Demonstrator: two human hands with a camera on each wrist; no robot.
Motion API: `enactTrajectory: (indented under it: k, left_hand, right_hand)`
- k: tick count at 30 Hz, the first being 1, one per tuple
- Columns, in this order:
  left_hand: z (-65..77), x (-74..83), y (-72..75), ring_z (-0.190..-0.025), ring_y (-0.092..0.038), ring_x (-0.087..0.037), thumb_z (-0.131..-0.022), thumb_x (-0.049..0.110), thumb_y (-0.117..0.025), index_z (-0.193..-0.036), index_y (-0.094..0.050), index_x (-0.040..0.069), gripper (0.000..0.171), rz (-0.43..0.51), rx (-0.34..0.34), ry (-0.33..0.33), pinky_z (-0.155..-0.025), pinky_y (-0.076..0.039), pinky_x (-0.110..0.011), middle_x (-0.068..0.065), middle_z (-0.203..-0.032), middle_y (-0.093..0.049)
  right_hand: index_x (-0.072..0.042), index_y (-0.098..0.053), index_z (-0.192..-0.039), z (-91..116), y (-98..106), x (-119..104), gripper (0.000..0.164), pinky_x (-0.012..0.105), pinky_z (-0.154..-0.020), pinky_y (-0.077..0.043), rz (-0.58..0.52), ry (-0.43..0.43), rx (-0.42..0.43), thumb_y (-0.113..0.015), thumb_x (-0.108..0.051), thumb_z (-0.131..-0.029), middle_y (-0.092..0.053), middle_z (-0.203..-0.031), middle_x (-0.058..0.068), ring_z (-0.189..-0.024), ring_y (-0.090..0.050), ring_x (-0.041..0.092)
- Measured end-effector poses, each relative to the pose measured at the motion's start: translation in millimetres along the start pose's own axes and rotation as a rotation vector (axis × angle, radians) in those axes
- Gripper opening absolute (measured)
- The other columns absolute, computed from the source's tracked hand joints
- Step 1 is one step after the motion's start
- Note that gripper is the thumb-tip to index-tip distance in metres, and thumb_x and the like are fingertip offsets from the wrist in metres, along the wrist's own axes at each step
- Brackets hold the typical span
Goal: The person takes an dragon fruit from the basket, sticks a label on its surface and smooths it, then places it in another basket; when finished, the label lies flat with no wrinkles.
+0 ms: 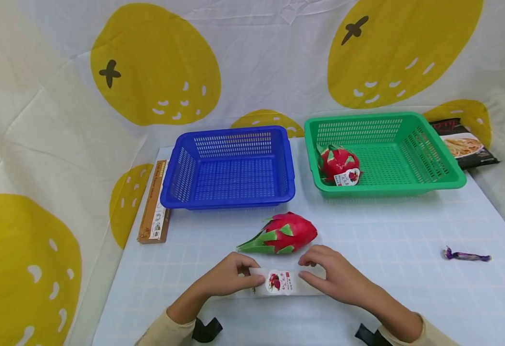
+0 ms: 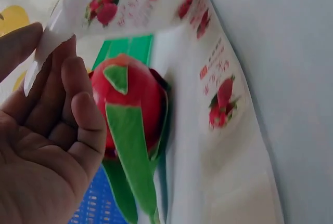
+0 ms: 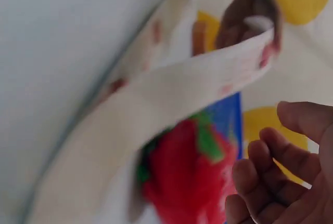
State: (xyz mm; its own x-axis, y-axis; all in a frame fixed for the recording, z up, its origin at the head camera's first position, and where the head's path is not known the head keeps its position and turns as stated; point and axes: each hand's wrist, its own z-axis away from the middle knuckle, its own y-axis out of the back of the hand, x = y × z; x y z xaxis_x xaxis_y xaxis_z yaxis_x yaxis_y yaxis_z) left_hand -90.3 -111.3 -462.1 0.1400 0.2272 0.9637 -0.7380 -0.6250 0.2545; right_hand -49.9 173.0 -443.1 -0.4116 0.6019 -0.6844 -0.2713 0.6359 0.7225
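Observation:
A white strip of stickers (image 1: 302, 286) printed with dragon fruit pictures is lifted in front of me, and more of the strip (image 2: 229, 156) runs along the table in the left wrist view. My left hand (image 1: 231, 276) pinches the raised end between thumb and fingers. Beside the strip's other part, my right hand (image 1: 339, 276) has its fingers loosely bent, with a gap between thumb and fingertips and nothing held in the right wrist view. Just beyond both hands a red dragon fruit (image 1: 293, 231) with green scales lies on its side.
Behind the fruit stands a blue basket (image 1: 226, 204). A green basket (image 1: 386, 190) at its right contains another dragon fruit (image 1: 339, 161) bearing a sticker. A brown box (image 1: 153, 206) lies at left, a purple-wrapped candy (image 1: 466, 256) at right, and a black food packet (image 1: 469, 144) behind.

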Motion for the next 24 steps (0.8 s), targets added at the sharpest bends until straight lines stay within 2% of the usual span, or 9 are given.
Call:
enactTrajectory:
  k: [2, 4, 9, 11, 12, 15, 19, 21, 24]
  left_hand:
    - [-4.0, -0.3, -3.8, -0.061, -0.053, -0.002, -0.090, 0.015, -0.063, -0.090, -0.070, 0.005, 0.012, 0.053, 0.007, 0.001, -0.056, -0.046, -0.020, -0.005, -0.077, -0.065]
    - [-7.6, -0.1, -7.6, -0.060, -0.054, -0.005, -0.091, 0.016, -0.063, -0.092, -0.070, 0.003, 0.015, 0.103, 0.017, 0.011, -0.054, -0.046, -0.020, -0.012, -0.075, -0.065]
    - [-15.3, 3.7, -15.1, -0.056, -0.056, -0.021, -0.090, 0.017, -0.064, -0.092, -0.070, 0.000, 0.018, 0.168, 0.026, 0.034, -0.049, -0.050, -0.036, -0.024, -0.071, -0.063]
    - [-17.8, 5.1, -16.9, -0.055, -0.055, -0.027, -0.089, 0.017, -0.064, -0.092, -0.070, 0.000, 0.018, 0.181, 0.018, 0.036, -0.049, -0.050, -0.040, -0.026, -0.072, -0.063]
    - [-19.0, 5.4, -17.5, -0.054, -0.054, -0.029, -0.089, 0.018, -0.064, -0.092, -0.070, 0.001, 0.018, 0.182, 0.014, 0.040, -0.049, -0.049, -0.038, -0.028, -0.072, -0.062]
    - [-21.2, 6.4, -19.1, -0.051, -0.050, -0.029, -0.089, 0.017, -0.065, -0.090, -0.070, 0.000, 0.018, 0.197, 0.006, 0.035, -0.046, -0.046, -0.032, -0.032, -0.071, -0.059]
    - [-22.9, 6.2, -21.1, -0.047, -0.049, -0.028, -0.089, 0.015, -0.064, -0.089, -0.069, -0.002, 0.018, 0.226, -0.003, 0.025, -0.042, -0.043, -0.037, -0.031, -0.067, -0.055]
    - [-23.0, 6.2, -21.9, -0.046, -0.048, -0.030, -0.089, 0.014, -0.064, -0.089, -0.069, -0.003, 0.018, 0.236, -0.012, 0.021, -0.041, -0.042, -0.039, -0.032, -0.067, -0.054]
    - [-22.8, 6.7, -22.3, -0.047, -0.046, -0.034, -0.089, 0.014, -0.063, -0.088, -0.068, -0.004, 0.018, 0.237, -0.026, 0.009, -0.041, -0.042, -0.035, -0.033, -0.067, -0.053]
  right_hand:
    - [-0.022, -0.065, -0.094, -8.1, 0.5, -13.2, 0.010, 0.025, -0.072, -0.052, -0.042, 0.051, -0.008, -0.069, -0.026, -0.086, -0.059, -0.088, -0.016, -0.082, -0.056, 0.004]
    - [-0.025, -0.065, -0.089, -14.5, -1.5, -24.5, 0.006, 0.022, -0.070, -0.050, -0.034, 0.074, -0.036, -0.066, -0.031, -0.088, -0.057, -0.083, -0.020, -0.078, -0.053, -0.001]
    - [-0.028, -0.064, -0.076, -22.0, -11.1, -38.1, 0.021, 0.017, -0.062, -0.045, 0.040, 0.063, -0.058, -0.065, -0.047, -0.085, -0.054, -0.071, -0.021, -0.068, -0.047, -0.006]
    - [-0.028, -0.062, -0.072, -22.6, -13.9, -38.9, 0.025, 0.016, -0.060, -0.043, 0.054, 0.055, -0.048, -0.066, -0.051, -0.083, -0.052, -0.068, -0.021, -0.065, -0.046, -0.005]
    - [-0.029, -0.060, -0.070, -22.6, -14.7, -38.5, 0.026, 0.016, -0.059, -0.043, 0.053, 0.052, -0.046, -0.066, -0.051, -0.083, -0.051, -0.067, -0.020, -0.064, -0.046, -0.005]
    - [-0.029, -0.057, -0.068, -22.9, -15.0, -36.8, 0.026, 0.016, -0.057, -0.042, -0.003, 0.023, -0.082, -0.066, -0.047, -0.084, -0.048, -0.065, -0.020, -0.061, -0.046, -0.003]
    - [-0.029, -0.057, -0.069, -22.3, -13.8, -32.3, 0.023, 0.017, -0.054, -0.042, -0.155, -0.001, -0.159, -0.064, -0.039, -0.088, -0.048, -0.062, -0.017, -0.059, -0.047, 0.000]
    - [-0.027, -0.059, -0.070, -21.6, -13.3, -29.7, 0.022, 0.017, -0.054, -0.043, -0.220, 0.014, -0.189, -0.061, -0.036, -0.091, -0.048, -0.063, -0.016, -0.059, -0.046, -0.001]
    - [-0.023, -0.062, -0.076, -20.5, -12.3, -25.9, 0.020, 0.017, -0.055, -0.043, -0.288, 0.046, -0.229, -0.057, -0.032, -0.094, -0.050, -0.066, -0.016, -0.061, -0.047, -0.002]
